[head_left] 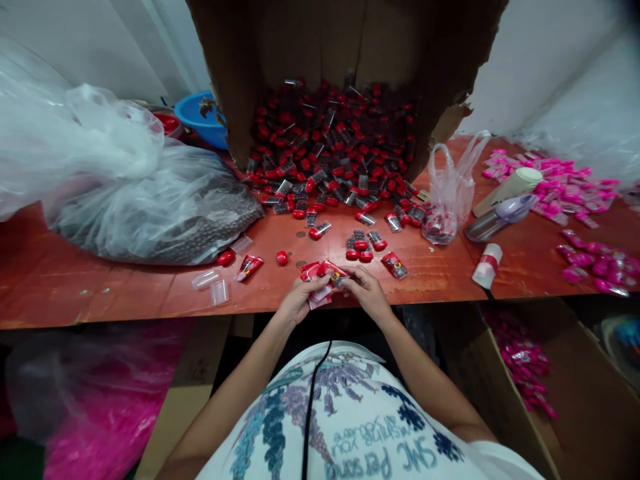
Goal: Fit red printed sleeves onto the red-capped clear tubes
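Observation:
Over the front edge of the red table, my left hand (301, 298) is closed around several red printed wrappers (320, 298). My right hand (367, 291) pinches one end of a small red printed packet (334, 272) held between both hands. Just beyond them lie several clear tubes (359, 244) with red caps, filled with dark beads. A wrapped packet (395, 265) rests to the right of my right hand, and another red packet (249, 268) lies to the left. Loose clear tubes (219, 292) and a red cap (282, 258) are also on the left.
A tipped cardboard box (235, 80) holds a heap of red-capped tubes (330, 147) spilling onto the table (125, 293). At left sits a plastic bag (165, 213) of dark beads; at right, a small bag (445, 213), a bottle (500, 217) and pink packets (565, 183).

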Available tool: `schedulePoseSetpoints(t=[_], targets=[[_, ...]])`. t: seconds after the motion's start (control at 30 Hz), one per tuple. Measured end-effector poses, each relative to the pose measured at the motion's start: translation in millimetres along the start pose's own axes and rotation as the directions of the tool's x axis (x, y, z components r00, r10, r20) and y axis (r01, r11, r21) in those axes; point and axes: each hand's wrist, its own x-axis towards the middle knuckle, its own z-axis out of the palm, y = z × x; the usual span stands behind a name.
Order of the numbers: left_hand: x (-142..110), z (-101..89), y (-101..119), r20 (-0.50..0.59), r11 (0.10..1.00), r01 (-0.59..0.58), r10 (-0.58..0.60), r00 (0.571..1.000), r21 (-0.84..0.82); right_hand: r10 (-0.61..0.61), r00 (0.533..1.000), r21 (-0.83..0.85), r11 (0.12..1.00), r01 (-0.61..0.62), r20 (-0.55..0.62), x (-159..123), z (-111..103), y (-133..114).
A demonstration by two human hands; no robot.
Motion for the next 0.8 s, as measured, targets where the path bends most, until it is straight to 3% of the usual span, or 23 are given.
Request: schedulePoseSetpoints(t=[0.1, 0.17, 0.27, 0.33, 0.4, 0.53, 0.6, 0.7, 0.73, 0.8], targets=[[3, -3.0, 2, -0.041, 0.995, -0.003, -0.001, 0.999, -0.103, 0.01, 0.986, -0.173, 0.984, -0.039, -0.167, -9, -43, 6], [5, -2.5, 1, -0.058, 0.992, -0.022, 0.015, 0.998, -0.122, -0.06, 0.945, -0.385, 0.92, -0.072, -0.32, -14, -65, 8], [9, 5.8, -6, -0.106, 0.994, -0.013, 0.002, 0.994, -0.105, -0.228, 0.886, -0.584, 0.81, -0.058, -0.403, -18, -63, 5], [12, 14.2, -11, -0.119, 0.995, -0.026, 0.014, 0.993, -0.1, -0.254, 0.921, -0.569, 0.821, 0.044, -0.296, -17, -39, 0], [13, 21.0, -15, -0.121, 0.991, -0.077, 0.064, 0.991, -0.108, -0.207, 0.973, -0.457, 0.878, 0.139, -0.101, -11, -11, -4], [12, 21.9, -12, -0.132, 0.975, -0.188, 0.172, 0.976, -0.118, -0.214, 0.977, -0.382, 0.903, 0.199, 0.003, 6, 19, -6], [10, 17.5, -8, -0.131, 0.971, -0.211, 0.197, 0.972, -0.11, -0.236, 0.966, -0.429, 0.865, 0.26, 0.108, 16, 16, -7], [10, 9.7, -2, -0.187, 0.96, -0.243, 0.216, 0.958, -0.138, -0.223, 0.922, -0.54, 0.757, 0.368, 0.316, 37, -6, -12], [11, 7.3, -1, -0.218, 0.956, -0.244, 0.206, 0.954, -0.162, -0.219, 0.914, -0.599, 0.699, 0.391, 0.341, 47, -17, -15], [14, 2.8, 1, -0.268, 0.95, -0.221, 0.158, 0.95, -0.223, -0.279, 0.92, -0.781, 0.493, 0.384, 0.276, 69, -40, -20]])
